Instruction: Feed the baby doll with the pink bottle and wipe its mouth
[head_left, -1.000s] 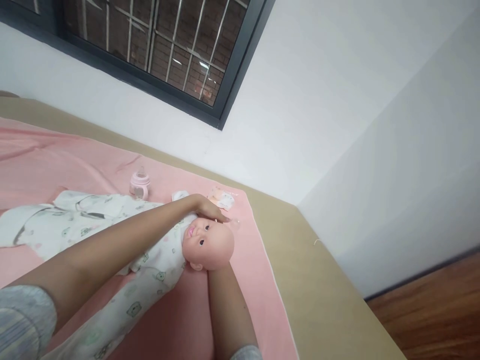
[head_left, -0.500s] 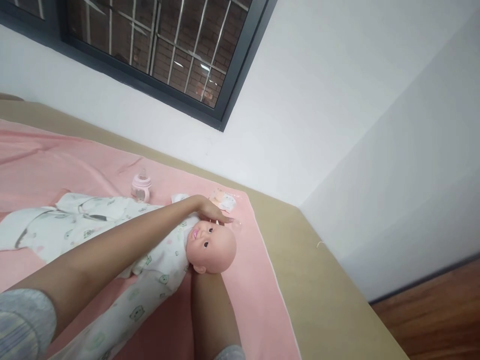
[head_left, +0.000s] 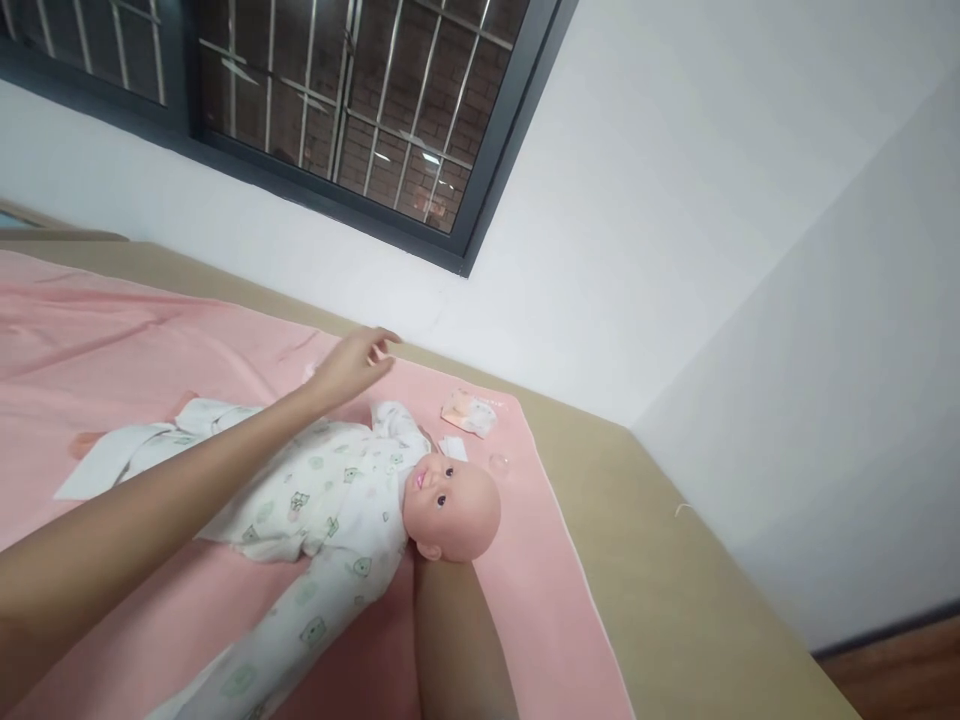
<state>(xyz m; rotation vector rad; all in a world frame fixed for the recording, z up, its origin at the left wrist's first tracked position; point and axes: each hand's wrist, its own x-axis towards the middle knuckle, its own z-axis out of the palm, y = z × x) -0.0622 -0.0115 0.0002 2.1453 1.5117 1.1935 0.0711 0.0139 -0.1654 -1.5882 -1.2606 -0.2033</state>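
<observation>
A baby doll (head_left: 300,490) in a white printed outfit lies on its back on a pink sheet (head_left: 562,600). My left arm crosses over its body. Beyond the doll's side, my left hand (head_left: 351,368) hovers with loosely curled, separated fingers and nothing visible in them. A small pale piece (head_left: 309,371) shows beside that wrist, probably part of the baby bottle, otherwise hidden. My right forearm (head_left: 461,640) passes under the doll's neck; the hand is mostly hidden behind the doll. A small white piece (head_left: 453,448) lies beside the doll's head.
An orange-and-white packet (head_left: 469,412) and a small clear round piece (head_left: 499,463) lie on the sheet past the doll's head. A tan surface (head_left: 637,520) borders the sheet. A white wall and a barred window (head_left: 360,110) stand behind.
My left hand has moved left from beside the doll's head to near the bottle, which it now mostly hides. The clear round piece is uncovered. The view has shifted slightly left.
</observation>
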